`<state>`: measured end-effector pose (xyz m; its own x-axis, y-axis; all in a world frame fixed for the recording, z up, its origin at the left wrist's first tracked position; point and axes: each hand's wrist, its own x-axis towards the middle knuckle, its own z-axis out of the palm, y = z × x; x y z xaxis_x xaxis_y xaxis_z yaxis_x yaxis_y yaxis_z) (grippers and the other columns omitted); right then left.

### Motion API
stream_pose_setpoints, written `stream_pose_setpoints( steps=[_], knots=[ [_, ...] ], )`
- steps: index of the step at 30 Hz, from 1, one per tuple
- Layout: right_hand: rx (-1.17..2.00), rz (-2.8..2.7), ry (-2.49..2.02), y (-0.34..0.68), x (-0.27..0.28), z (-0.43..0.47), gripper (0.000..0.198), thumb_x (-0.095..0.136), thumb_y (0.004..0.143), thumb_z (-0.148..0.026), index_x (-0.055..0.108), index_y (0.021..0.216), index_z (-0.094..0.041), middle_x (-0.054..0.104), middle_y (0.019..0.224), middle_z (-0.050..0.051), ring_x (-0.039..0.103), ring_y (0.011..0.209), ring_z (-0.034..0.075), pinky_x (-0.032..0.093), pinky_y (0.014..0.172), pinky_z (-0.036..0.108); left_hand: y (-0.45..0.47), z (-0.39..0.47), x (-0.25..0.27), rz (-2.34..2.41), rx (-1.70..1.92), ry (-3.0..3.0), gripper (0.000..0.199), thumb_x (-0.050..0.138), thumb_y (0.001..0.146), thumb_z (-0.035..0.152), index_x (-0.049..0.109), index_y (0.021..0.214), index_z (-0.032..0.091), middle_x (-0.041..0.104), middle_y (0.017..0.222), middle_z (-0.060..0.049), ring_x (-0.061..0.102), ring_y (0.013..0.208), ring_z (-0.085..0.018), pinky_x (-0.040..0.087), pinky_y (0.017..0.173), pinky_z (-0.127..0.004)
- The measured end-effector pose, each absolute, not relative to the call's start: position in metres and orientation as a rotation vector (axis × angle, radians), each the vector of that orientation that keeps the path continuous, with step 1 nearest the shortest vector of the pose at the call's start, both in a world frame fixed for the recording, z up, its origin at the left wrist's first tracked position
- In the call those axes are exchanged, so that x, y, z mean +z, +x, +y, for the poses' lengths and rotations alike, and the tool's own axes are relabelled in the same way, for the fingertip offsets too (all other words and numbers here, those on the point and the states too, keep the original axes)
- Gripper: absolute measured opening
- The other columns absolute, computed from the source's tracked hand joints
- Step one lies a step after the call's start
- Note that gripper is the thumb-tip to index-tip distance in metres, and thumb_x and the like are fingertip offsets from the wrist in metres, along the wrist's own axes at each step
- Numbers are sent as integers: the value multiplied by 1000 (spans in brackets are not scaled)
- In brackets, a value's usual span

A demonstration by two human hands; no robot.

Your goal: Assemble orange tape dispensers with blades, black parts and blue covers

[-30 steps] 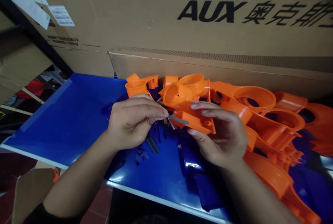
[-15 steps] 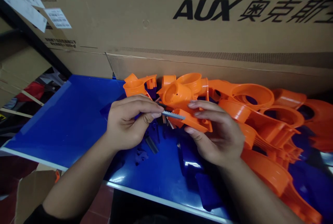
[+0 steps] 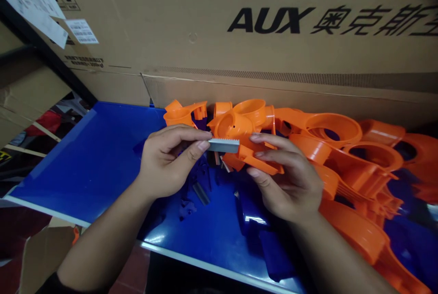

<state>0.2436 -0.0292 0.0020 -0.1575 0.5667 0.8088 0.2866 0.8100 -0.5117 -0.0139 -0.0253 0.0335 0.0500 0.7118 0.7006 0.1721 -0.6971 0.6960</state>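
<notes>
One flat, narrow, metallic-looking grey strip with a row of small teeth [image 3: 224,146] is pinched between the thumb and fingers of the left hand [image 3: 173,159], above a glossy blue tabletop [image 3: 78,157]. Its broad face is smooth, dark grey and turned towards the viewer; the teeth run along the upper edge in a paler, silvery line. Its long axis lies nearly level, left to right, the square-cut free end pointing right and the other end hidden by the fingers. That free end is just beside a small, angular, bright-orange plastic piece [image 3: 260,163]; whether they touch cannot be told. The right hand [image 3: 292,180] has thumb and fingers clamped on this piece, whose length slants down to the right. Larger orange plastic parts with round collars [image 3: 362,173] lie heaped behind and to the right.
</notes>
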Motion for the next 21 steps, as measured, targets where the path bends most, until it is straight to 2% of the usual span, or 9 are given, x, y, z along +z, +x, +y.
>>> stream_pose_setpoints(
  steps=[5,14,21],
  knots=[
    [206,-1757,-658,244,1,-28,38,87,83,-12,77,116,-29,78,134,10,78,119,34,65,103,58,-11,-28,35,900,1642,1859,15,86,94,24,86,110,26,85,93,-3,78,80,-15,64,74,-27],
    [174,-1738,-617,245,1,-26,38,87,81,-6,77,114,-22,79,134,12,78,120,30,63,107,50,-3,-29,35,857,1591,1612,13,88,92,24,87,104,23,85,89,-3,79,75,-13,66,72,-22],
    [241,-1695,-631,245,-1,-26,36,86,82,-6,71,108,-26,78,138,11,77,124,34,65,102,54,0,-30,35,806,1544,1384,14,93,86,22,87,99,23,83,83,-1,77,68,-10,66,67,-19]
  ],
)
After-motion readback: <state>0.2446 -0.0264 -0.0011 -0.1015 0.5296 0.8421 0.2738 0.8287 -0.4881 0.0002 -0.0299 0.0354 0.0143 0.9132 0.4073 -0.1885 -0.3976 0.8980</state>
